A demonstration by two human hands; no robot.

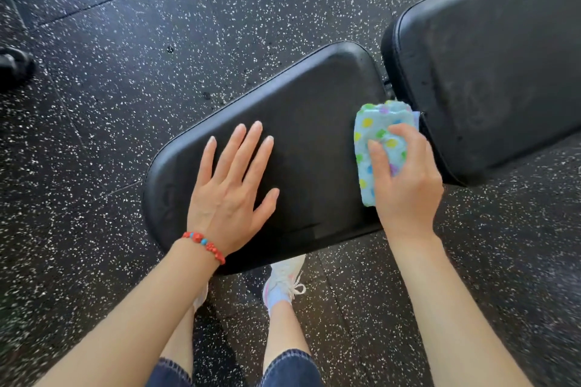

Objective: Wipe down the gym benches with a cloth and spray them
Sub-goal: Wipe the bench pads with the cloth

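Flatly, left hand (229, 185) splayed on rounded black vinyl seat pad (301, 104), right hand (405, 179) gripping folded polka-dot cloth (374, 132)

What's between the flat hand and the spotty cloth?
Nothing: only bare black padded seat lies between the left hand and the blue dotted cloth, in the head view.

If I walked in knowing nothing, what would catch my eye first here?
Probably the pale blue cloth with coloured dots, bright against the black seat pad, pressed down by the right hand near the gap before the backrest pad. Next, the left hand lies flat with spread fingers on the same pad, a red beaded bracelet on its wrist. All around lies dark speckled floor.
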